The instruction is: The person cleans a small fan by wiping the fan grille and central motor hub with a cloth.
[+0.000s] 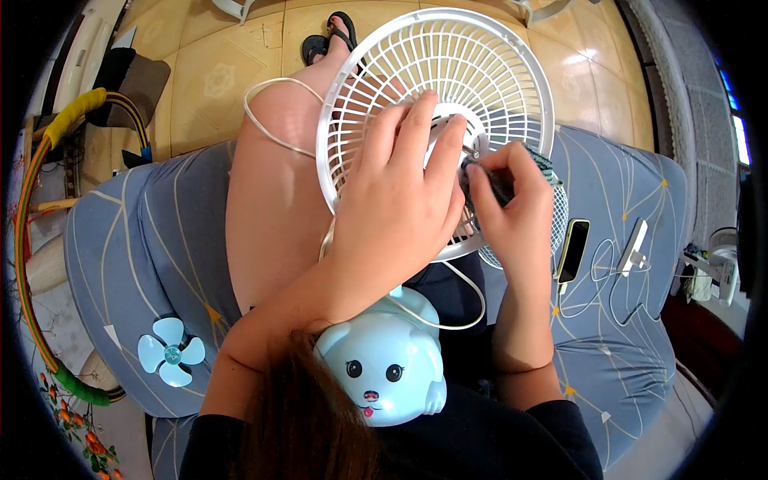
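A white fan grille [432, 40] rests over my lap, its round hub in the middle with a thin metal shaft [475, 154] showing. My left hand [400, 184] lies over the grille, fingers stretched out across the bars and hub. My right hand [516, 196] is closed in a pinch on a dark greenish cloth [541, 162], pressed close to the shaft. Part of the cloth hides under the fingers. Below the grille, against my body, sits a light blue fan base [392, 360] shaped like a puppy. A white cord [472, 280] loops from it.
A light blue fan blade [171, 353] lies on the patterned sofa cover [624, 376] at left. A light blue mesh grille [560, 228] shows under the white one. At right are a phone [573, 250] and a white power strip [634, 246] with cables. A coloured hoop [24, 240] stands at left.
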### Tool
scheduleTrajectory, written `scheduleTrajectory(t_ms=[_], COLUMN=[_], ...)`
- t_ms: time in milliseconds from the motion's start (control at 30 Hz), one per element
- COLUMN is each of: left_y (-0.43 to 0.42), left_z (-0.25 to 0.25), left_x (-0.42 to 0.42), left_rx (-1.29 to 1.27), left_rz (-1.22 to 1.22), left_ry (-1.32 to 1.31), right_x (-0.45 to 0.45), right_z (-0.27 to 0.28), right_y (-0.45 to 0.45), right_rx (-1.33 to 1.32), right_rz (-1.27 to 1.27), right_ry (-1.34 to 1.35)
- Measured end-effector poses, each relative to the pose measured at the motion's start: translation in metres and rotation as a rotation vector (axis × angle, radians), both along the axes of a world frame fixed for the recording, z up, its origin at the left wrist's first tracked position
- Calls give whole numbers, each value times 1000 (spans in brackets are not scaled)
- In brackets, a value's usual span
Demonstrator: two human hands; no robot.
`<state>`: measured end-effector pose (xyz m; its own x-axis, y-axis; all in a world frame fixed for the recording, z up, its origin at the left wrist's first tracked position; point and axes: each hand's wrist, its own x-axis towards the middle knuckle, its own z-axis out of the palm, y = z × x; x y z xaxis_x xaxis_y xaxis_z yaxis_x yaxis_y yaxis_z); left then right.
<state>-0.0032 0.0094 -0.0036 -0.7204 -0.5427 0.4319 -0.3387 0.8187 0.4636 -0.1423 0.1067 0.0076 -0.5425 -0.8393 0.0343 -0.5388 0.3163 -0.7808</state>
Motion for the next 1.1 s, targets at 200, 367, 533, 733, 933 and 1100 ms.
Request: scheduleTrajectory(t_ms=[200,367,533,733,933,1100], left_y=[0,2,1,0,3,0], left_z=[-2,-1,-1,0,1,-2], left_x=[0,2,0,-2,-2,1], left_rx=[-13,115,68,26,113,28], left_rz=[7,-2,-2,-6,2,7], left_ry=[15,24,23,16,31,31], right_x=[6,3,-4,-1,0,-1], right_z=[3,5,1,-17,-10,1], right_y=[9,11,9,-1,2,4], right_rx=[30,30,-4,-135,-80,-41], right_rz=[156,308,297,-102,1,148], right_ry=[37,99,26,43,33,56])
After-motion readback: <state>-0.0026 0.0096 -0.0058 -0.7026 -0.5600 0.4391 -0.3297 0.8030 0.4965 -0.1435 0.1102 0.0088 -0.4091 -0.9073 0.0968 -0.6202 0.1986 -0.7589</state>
